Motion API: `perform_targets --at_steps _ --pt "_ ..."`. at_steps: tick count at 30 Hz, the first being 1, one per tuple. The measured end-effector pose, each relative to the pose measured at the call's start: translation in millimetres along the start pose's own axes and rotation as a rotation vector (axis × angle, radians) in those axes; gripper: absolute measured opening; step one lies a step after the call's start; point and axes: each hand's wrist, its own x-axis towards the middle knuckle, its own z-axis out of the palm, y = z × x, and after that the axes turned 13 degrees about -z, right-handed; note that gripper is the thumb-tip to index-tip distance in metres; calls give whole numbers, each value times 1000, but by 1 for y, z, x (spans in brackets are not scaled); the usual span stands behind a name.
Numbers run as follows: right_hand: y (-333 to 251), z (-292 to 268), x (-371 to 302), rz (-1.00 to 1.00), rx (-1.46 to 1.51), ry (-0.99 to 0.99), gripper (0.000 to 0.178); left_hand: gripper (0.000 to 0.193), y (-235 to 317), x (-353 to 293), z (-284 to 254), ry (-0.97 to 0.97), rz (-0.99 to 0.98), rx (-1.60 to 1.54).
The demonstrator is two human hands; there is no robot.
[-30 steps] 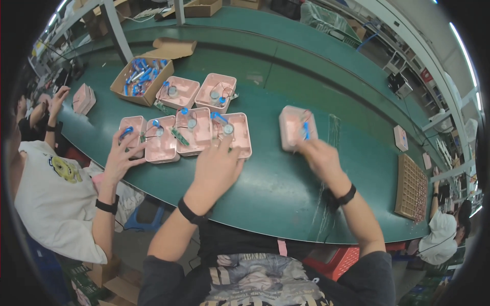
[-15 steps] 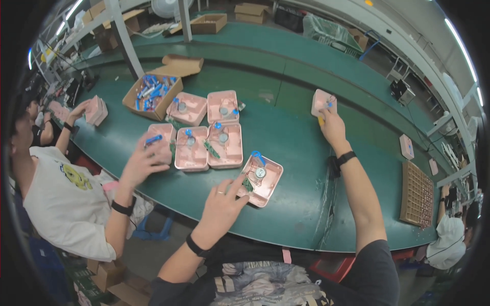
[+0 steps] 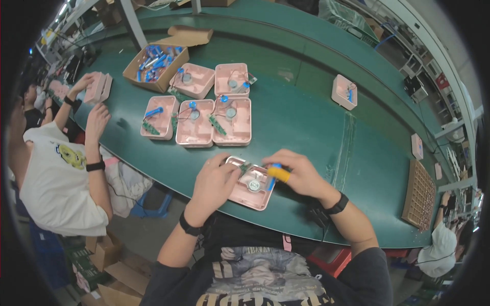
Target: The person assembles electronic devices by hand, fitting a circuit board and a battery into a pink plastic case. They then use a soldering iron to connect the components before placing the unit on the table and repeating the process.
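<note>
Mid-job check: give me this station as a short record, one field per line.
Left hand: at the left side of the near pink housing, by a green circuit board
Right hand: at its right side, by a blue cylinder; grip unclear
Inside, toward middle: round disc
Group: five open pink housings, close together, beyond the left hand
Apart: lone pink housing, farther off, to the right
Behind group, left: open cardboard box with blue cylinders

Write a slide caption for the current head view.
Left hand and right hand at a pink tray, with more pink trays standing beyond.
</note>
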Motion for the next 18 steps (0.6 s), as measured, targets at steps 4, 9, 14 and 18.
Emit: perform_targets --at_steps 4,9,14,18 --pt "6 -20 8 204 -53 12 31 26 -5 12 1 -116 -41 -145" --pt "18 -15 1 33 -379 -116 30 24 -19 25 11 -180 -20 -299" --pt "4 1 11 -316 -475 -32 35 22 -22 30 15 -256 -49 -380" --pt "2 9 22 -363 -447 -81 38 22 -28 29 16 -249 -44 -350"
